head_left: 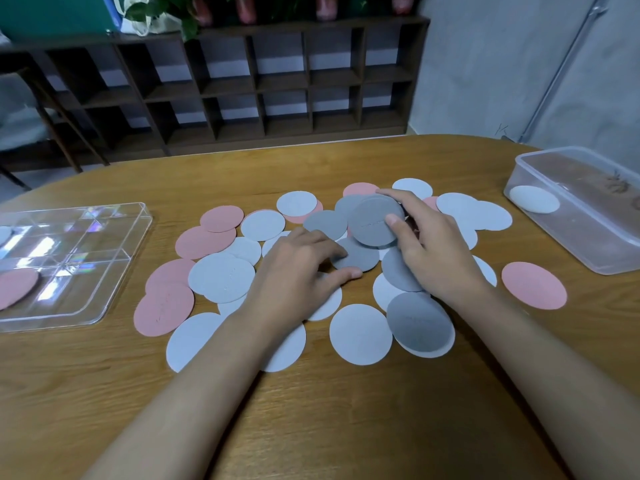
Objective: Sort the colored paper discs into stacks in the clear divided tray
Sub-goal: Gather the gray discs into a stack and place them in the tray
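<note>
Pink, white and dark grey paper discs lie scattered and overlapping across the middle of the wooden table (311,427). My right hand (429,251) holds a small stack of dark grey discs (372,220) tilted up above the pile, thumb on its face. My left hand (301,268) rests on the pile, fingertips and thumb touching another dark grey disc (356,256) that lies flat. The clear divided tray (114,237) sits at the left, with a pink disc (14,287) in a near compartment and a white one at its far left edge.
A frosted plastic tub (588,237) stands at the right with a white disc (535,199) inside. One pink disc (533,285) lies alone near the tub. A dark wooden cubby shelf (277,88) lines the wall behind the table.
</note>
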Demonstrator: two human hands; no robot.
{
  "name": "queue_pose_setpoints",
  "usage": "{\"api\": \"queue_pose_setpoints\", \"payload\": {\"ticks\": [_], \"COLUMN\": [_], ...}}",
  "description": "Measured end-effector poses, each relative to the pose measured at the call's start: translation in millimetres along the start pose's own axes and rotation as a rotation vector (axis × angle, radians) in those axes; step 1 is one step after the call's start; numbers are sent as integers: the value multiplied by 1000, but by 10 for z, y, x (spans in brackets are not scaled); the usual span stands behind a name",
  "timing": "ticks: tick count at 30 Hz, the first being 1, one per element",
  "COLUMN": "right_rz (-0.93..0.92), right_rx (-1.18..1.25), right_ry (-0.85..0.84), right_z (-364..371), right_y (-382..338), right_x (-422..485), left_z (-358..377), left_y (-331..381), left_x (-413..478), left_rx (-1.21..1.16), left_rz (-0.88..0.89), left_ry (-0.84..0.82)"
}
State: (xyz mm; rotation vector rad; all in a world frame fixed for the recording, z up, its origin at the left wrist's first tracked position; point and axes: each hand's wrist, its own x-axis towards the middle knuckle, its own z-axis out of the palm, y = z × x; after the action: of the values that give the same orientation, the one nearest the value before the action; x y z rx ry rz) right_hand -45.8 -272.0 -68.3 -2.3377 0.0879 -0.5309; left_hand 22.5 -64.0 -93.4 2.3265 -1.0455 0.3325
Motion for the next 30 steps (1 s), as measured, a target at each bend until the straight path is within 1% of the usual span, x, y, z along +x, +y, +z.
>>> {"api": "queue_pose_setpoints", "payload": {"ticks": [4,7,10,12,16,18,22,27,30], "right_rz": [-8,-16,-49,-58,-70,-83,-95,-73,-107], "right_rx": [15,20,31,48,81,84,85,85,-12], "right_ry": [26,23,4,-6,-60,-78,-95,-169,-190], "right_z": [-3,3,-5,-10,26,36,41,56,75], "right_y": [7,-16,-38,-41,-44,-52,-69,-108,-170], "right_x": [0,-9,-23,-23,-39,-47,-61,-98,-106], "left_z": [-71,-86,-117,-132,-152,-181,-187,-131,-127], "left_y": [-13,-2,45,72,142,169,183,153,128], "left_x": [-14,-29,-37,-47,-55,-54,-42,-37,-33], "left_rx": [1,22,16,-68,-326,-407,-460,-460,-473], "left_rz": [109,174,189,136,-95,-172,-203,-267,-300], "left_ry": [0,47,115,164,218,228,269,273,278]}}
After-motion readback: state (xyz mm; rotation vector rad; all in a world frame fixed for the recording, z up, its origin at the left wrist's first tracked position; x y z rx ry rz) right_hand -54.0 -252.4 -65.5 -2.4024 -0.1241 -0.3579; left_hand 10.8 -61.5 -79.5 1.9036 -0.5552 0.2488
